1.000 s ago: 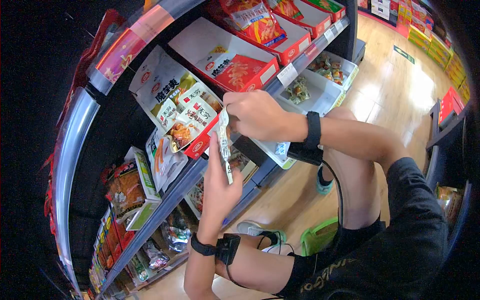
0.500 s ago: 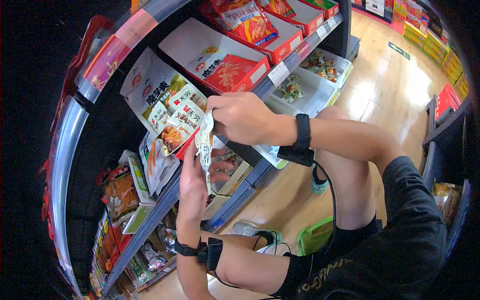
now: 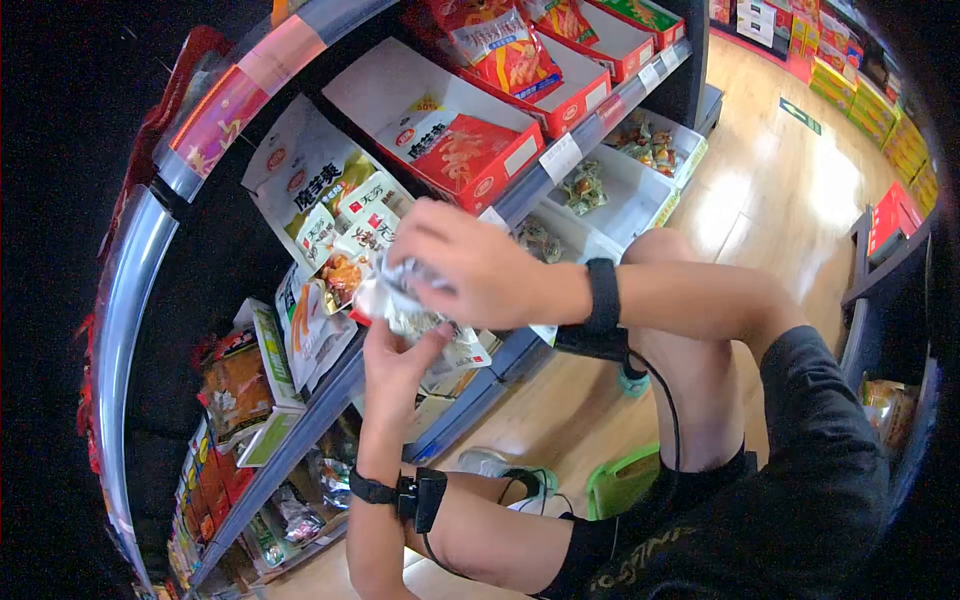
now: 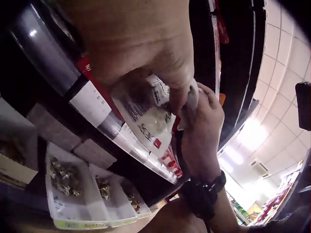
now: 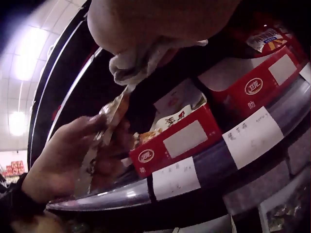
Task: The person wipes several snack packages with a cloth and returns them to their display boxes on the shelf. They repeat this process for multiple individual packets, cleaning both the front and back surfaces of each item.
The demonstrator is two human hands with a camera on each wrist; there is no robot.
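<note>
now, the left hand (image 3: 392,372) pinches a flat white plastic snack packet (image 4: 150,127) between thumb and fingers, beside a red-fronted open cardboard box (image 5: 204,127) on a dark shelf (image 5: 211,171). the right hand (image 3: 485,265) grips a crumpled pale-grey cloth-like wad (image 5: 140,63), fingers curled, the wad meeting the packet's end.

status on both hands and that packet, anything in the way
Left hand pinching snack packet. Right hand gripping whitish cloth-like wad at packet. Red box close by; no obstruction seen.
</note>
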